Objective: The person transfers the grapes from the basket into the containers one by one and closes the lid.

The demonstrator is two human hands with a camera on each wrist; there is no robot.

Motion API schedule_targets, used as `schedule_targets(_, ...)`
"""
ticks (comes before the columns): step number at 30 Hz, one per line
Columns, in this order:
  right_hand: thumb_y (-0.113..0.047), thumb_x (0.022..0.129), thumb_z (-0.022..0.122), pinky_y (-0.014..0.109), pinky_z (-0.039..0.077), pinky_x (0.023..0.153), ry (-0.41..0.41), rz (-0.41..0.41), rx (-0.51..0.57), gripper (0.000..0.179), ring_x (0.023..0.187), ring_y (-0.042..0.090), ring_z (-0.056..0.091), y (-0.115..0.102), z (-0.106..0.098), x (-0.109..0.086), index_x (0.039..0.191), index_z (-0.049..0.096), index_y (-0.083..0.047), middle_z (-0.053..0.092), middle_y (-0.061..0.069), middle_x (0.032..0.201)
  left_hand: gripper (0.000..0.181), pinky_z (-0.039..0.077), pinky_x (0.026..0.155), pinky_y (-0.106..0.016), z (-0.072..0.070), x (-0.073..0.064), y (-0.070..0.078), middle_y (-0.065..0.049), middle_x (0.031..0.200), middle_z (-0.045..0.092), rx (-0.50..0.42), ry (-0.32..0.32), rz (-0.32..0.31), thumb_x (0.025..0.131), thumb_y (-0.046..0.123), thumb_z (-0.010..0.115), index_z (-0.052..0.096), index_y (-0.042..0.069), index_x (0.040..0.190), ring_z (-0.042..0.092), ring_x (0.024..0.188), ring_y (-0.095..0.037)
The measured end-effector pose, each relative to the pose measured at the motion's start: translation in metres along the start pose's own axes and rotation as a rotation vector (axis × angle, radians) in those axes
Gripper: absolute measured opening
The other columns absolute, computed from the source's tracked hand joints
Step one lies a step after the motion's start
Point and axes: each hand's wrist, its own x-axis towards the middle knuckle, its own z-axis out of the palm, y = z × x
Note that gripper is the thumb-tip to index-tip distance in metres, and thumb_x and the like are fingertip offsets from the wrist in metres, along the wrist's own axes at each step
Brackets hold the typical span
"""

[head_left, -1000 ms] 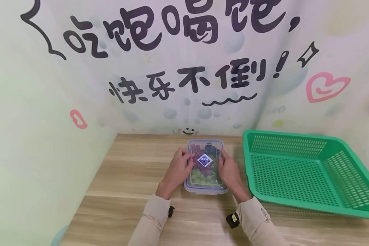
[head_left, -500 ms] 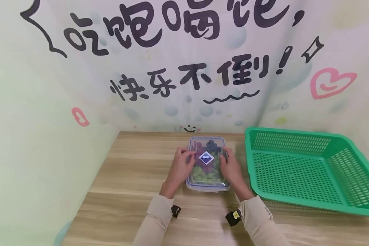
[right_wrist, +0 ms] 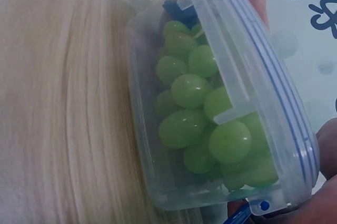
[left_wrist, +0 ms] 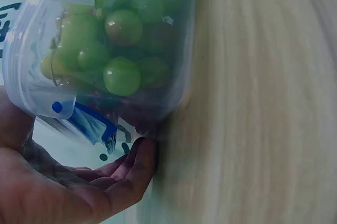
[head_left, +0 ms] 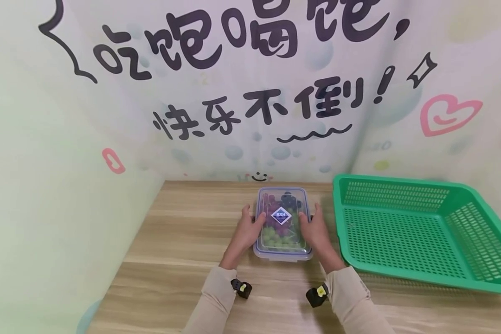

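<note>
A clear plastic food container (head_left: 283, 254) with a blue-edged lid and a diamond-shaped label (head_left: 281, 215) stands on the table. Green grapes (left_wrist: 122, 77) fill its near end; red-purple and dark grapes show through the lid farther back. My left hand (head_left: 245, 232) holds the left side, thumb on the lid's edge and fingers down along the wall. On the opposite side my right hand (head_left: 318, 231) holds it likewise, its thumb on the lid's right edge. In the right wrist view a latch flap (right_wrist: 231, 77) lies against the near wall. The fingers' far parts are partly hidden.
A green slotted plastic basket (head_left: 401, 241) stands on the right, close to my right forearm. The wood-grain table (head_left: 183, 232) ends at a printed wall hanging (head_left: 217, 157) behind the container. Wrist cameras (head_left: 317, 295) sit under both cuffs.
My left fingers, bent over the lid's left edge before, now lie along the side with the thumb on the lid. My right fingers have straightened somewhat. The container stays on about the same spot.
</note>
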Motion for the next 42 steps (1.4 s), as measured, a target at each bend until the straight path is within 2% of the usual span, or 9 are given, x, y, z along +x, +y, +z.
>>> schedule_targets(3, -0.025, 0.104, 0.044, 0.056, 0.014, 0.121, -0.005, 0.026, 0.038, 0.074, 0.148, 0.046, 0.013, -0.0007, -0.0025, -0.0005, 0.157, -0.001, 0.002, 0.009, 0.034, 0.16, 0.077, 0.047, 0.101, -0.051, 0.0007, -0.0009, 0.0009, -0.029, 0.13, 0.059, -0.005, -0.007, -0.014, 0.101, 0.042, 0.05, 0.016, 0.0, 0.156, 0.061, 0.115, -0.034)
schedule_targets(7, -0.027, 0.104, 0.044, 0.056, 0.015, 0.121, -0.007, 0.049, 0.033, 0.075, 0.148, 0.047, 0.014, -0.002, -0.0039, -0.0019, 0.157, -0.001, 0.002, 0.011, 0.035, 0.159, 0.076, 0.05, 0.097, -0.048, 0.0008, -0.0019, 0.0011, -0.025, 0.121, 0.063, -0.004, 0.005, -0.025, 0.101, 0.042, 0.051, 0.018, 0.0, 0.155, 0.064, 0.105, -0.029)
schedule_targets(15, -0.026, 0.105, 0.046, 0.058, 0.017, 0.12, -0.002, 0.06, 0.002, 0.076, 0.148, 0.047, 0.015, -0.0059, -0.0039, -0.0042, 0.157, -0.003, -0.001, 0.013, 0.033, 0.159, 0.075, 0.045, 0.105, -0.054, -0.0012, -0.003, 0.0022, -0.03, 0.14, 0.05, -0.034, 0.038, -0.018, 0.099, 0.039, 0.056, 0.025, -0.005, 0.152, 0.055, 0.125, -0.036)
schedule_targets(22, -0.024, 0.104, 0.047, 0.057, 0.02, 0.119, 0.008, 0.039, -0.026, 0.076, 0.147, 0.046, 0.02, -0.0076, -0.0047, -0.0041, 0.157, 0.0, 0.001, 0.017, 0.033, 0.158, 0.068, 0.048, 0.102, -0.052, -0.001, -0.0046, 0.0041, -0.028, 0.136, 0.054, -0.024, 0.045, 0.006, 0.1, 0.036, 0.056, 0.033, -0.006, 0.148, 0.058, 0.121, -0.034)
schedule_targets(27, -0.021, 0.103, 0.05, 0.057, 0.03, 0.115, 0.019, -0.02, -0.051, 0.066, 0.139, 0.046, 0.035, -0.0046, -0.0056, -0.0035, 0.153, 0.018, 0.009, 0.033, 0.034, 0.149, 0.062, 0.049, 0.102, -0.05, 0.0007, -0.0054, 0.004, -0.027, 0.134, 0.057, -0.006, 0.049, 0.042, 0.1, 0.034, 0.055, 0.041, -0.007, 0.144, 0.06, 0.119, -0.033)
schedule_targets(30, -0.018, 0.103, 0.05, 0.056, 0.035, 0.112, 0.027, -0.065, -0.067, 0.058, 0.134, 0.046, 0.042, -0.0031, -0.0053, -0.0031, 0.149, 0.03, 0.011, 0.041, 0.035, 0.144, 0.049, 0.055, 0.093, -0.045, 0.0019, -0.0051, 0.0039, -0.021, 0.12, 0.067, -0.005, 0.031, 0.092, 0.101, 0.031, 0.054, 0.054, -0.005, 0.134, 0.065, 0.103, -0.026)
schedule_targets(33, -0.019, 0.104, 0.048, 0.055, 0.036, 0.112, 0.022, -0.074, -0.074, 0.055, 0.134, 0.045, 0.043, -0.0026, -0.0042, -0.0034, 0.149, 0.032, 0.01, 0.042, 0.034, 0.144, 0.041, 0.058, 0.083, -0.04, 0.0023, -0.0053, 0.0037, -0.017, 0.108, 0.071, -0.006, 0.02, 0.123, 0.101, 0.028, 0.053, 0.061, -0.002, 0.127, 0.066, 0.089, -0.02)
schedule_targets(39, -0.016, 0.104, 0.046, 0.056, 0.033, 0.114, 0.03, -0.1, -0.092, 0.055, 0.137, 0.046, 0.04, -0.0034, -0.0022, -0.005, 0.149, 0.03, 0.011, 0.04, 0.036, 0.146, 0.043, 0.053, 0.096, -0.048, 0.0039, -0.0077, 0.0039, -0.02, 0.123, 0.066, -0.006, 0.033, 0.129, 0.102, 0.029, 0.051, 0.054, 0.001, 0.136, 0.064, 0.106, -0.027)
schedule_targets(42, -0.015, 0.104, 0.047, 0.056, 0.033, 0.114, 0.04, -0.118, -0.104, 0.055, 0.137, 0.047, 0.04, -0.0023, -0.0012, -0.0041, 0.149, 0.03, 0.012, 0.04, 0.036, 0.146, 0.044, 0.051, 0.098, -0.05, 0.005, -0.0079, 0.0041, -0.021, 0.124, 0.065, -0.016, 0.049, 0.134, 0.102, 0.027, 0.051, 0.053, 0.0, 0.136, 0.063, 0.109, -0.03)
